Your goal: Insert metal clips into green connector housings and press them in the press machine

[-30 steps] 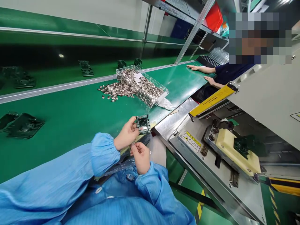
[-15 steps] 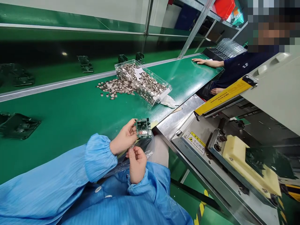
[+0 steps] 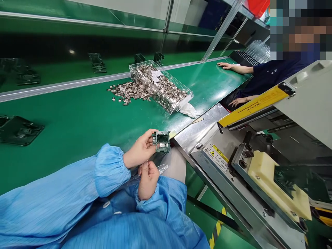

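Observation:
My left hand (image 3: 140, 150) is closed on a dark green plastic housing (image 3: 162, 141), fingers behind it and thumb at its lower left. The housing is boxy, with a rectangular opening and small shiny metal pieces inside. Just below, my right hand (image 3: 148, 180) pinches thumb and forefinger together under my left palm. What lies between those fingertips, if anything, is too small to make out. Crumpled clear plastic (image 3: 163, 168) lies over my lap beside the right hand. Beyond the hands, a clear box (image 3: 190, 97) full of small metal pieces stands on the green worktop (image 3: 85, 114).
Loose metal pieces (image 3: 127, 92) are heaped left of the box. Another dark green housing (image 3: 20, 130) lies at far left. At right stands a machine with a yellow bar (image 3: 256, 103) and a cream fixture (image 3: 269, 183). A co-worker's hand (image 3: 225, 65) rests on the worktop's far end.
My left hand has turned the housing so its opening faces me more, and shifted slightly right. My right hand, still pinched, has moved a little left and up. The view has shifted slightly.

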`<state>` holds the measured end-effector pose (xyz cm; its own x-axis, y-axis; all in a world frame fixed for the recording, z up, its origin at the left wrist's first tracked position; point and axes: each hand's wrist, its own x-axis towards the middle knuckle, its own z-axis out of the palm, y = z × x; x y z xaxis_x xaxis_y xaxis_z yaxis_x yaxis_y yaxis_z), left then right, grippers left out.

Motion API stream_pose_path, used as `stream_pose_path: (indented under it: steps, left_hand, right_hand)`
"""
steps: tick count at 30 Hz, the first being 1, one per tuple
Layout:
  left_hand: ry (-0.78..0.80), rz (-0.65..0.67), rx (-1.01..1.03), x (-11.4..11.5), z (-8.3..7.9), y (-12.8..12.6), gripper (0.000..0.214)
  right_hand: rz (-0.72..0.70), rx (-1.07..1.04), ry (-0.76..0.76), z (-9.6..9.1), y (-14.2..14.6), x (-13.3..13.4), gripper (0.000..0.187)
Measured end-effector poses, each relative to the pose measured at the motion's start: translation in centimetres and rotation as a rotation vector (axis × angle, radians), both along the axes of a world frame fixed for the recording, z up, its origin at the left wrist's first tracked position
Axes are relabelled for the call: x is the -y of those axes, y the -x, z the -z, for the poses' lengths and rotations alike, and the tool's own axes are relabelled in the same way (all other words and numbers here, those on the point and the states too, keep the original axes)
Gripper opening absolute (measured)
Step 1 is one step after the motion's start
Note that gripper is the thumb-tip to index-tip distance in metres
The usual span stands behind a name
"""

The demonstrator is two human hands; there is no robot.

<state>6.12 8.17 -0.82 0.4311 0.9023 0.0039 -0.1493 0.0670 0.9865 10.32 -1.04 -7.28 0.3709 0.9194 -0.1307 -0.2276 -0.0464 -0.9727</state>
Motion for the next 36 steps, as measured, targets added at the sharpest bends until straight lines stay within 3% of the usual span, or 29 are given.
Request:
stream_pose_path:
  steps: [7,13,16,20,25,31,36]
  left_hand:
    - [-0.029,-0.02,-0.051,-0.2,0.2,-0.1,0.034]
    - [-0.006,-0.005,0.034,-0.9,-0.1,0.1,0.039]
    - [0.008,-0.022,0.072,-1.0,-0.4,0.7,0.042]
    - [0.002,-0.031,0.087,-0.5,-0.7,1.5,0.042]
    - [0.001,-0.051,0.108,0.2,-1.1,1.3,0.04]
    - [0.035,-0.081,0.182,0.2,-1.3,1.1,0.04]
    - [-0.016,-0.151,0.099,0.6,-1.1,0.9,0.038]
  right_hand:
    - [-0.167,0.123,0.055,1.5,-2.2,0.7,0.046]
    - [-0.248,0.388,0.106,1.9,-6.5,-1.5,0.027]
    - [-0.21,0.463,0.099,0.7,-8.1,-2.1,0.022]
    - [-0.16,0.504,0.048,-2.9,-9.8,-1.4,0.018]
    - [-0.081,0.53,-0.147,-6.6,-10.4,-1.5,0.013]
    - [0.07,0.391,-0.227,-6.8,-9.0,-3.0,0.006]
    - [0.14,0.377,-0.262,-7.4,-7.6,-3.4,0.006]
